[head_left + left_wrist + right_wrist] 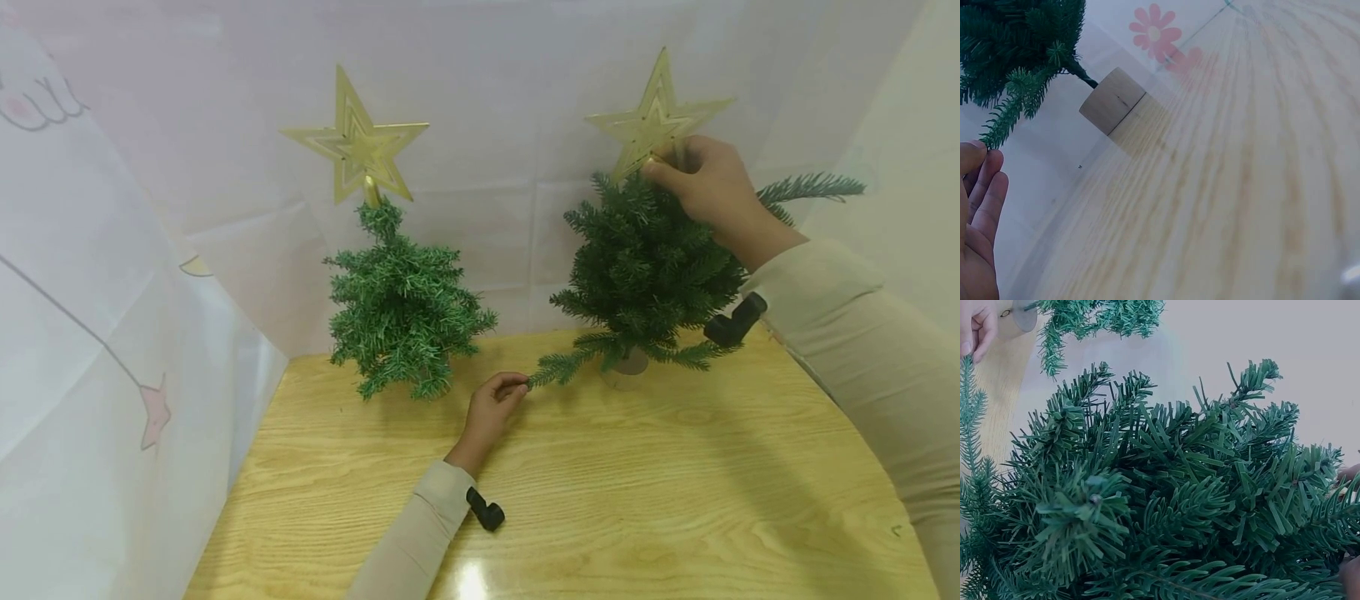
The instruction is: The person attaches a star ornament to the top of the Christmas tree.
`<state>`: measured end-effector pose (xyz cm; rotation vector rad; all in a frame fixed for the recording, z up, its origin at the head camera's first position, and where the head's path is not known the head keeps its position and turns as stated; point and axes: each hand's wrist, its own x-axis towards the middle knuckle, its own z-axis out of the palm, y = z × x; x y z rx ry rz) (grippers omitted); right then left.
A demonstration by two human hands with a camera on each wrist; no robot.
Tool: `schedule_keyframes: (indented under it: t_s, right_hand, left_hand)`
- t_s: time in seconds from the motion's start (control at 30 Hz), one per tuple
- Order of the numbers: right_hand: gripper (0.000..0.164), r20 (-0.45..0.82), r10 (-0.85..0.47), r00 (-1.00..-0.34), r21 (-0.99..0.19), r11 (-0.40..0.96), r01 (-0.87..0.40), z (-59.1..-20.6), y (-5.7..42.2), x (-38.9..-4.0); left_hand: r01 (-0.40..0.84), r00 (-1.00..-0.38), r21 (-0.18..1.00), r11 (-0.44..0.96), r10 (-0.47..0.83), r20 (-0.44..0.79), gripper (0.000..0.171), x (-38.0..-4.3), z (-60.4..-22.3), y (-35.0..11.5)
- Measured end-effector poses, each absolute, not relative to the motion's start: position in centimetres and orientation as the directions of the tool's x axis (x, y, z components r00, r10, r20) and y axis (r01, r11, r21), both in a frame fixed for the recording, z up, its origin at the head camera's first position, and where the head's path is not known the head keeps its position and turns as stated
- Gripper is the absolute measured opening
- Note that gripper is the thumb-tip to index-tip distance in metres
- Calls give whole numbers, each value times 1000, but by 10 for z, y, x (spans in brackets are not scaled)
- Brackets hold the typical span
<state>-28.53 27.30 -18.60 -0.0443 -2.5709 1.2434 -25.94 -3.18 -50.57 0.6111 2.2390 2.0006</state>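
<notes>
A small dark green artificial Christmas tree [637,258] stands at the right on a round wooden base [1112,101]. My left hand [491,412] pinches the tip of its low branch [566,365], thumb against fingertips, also visible in the left wrist view. Up at the treetop my right hand [712,187] grips the lower part of a gold star [652,117]. The star's lower end is hidden by fingers and needles. In the right wrist view dense branches [1179,487] fill the picture, and only bits of the right hand [1350,578] show at the edge.
A lighter green tree [405,308] topped by another gold star [356,142] stands at the left. Both trees are on a wood-grain table [637,483]. Pale printed cloth [487,108] hangs behind and at the left. A long branch [813,187] sticks out far right.
</notes>
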Motion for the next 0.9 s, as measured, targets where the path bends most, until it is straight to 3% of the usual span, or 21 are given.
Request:
schedule_keyframes:
  t_s: [0.33, 0.67, 0.9]
  right_hand:
    - [61, 213, 133, -968, -777, 624, -85, -187, 272, -286]
    - [35, 249, 146, -957, -807, 578, -122, -187, 273, -289]
    - [32, 274, 153, -949, -798, 588, -135, -188, 274, -289]
  left_hand:
    - [234, -918, 971, 52, 341, 203, 24, -261, -510, -33]
    - [259, -914, 965, 50, 334, 228, 24, -262, -510, -33]
    - [264, -915, 962, 64, 333, 229, 25, -260, -509, -31]
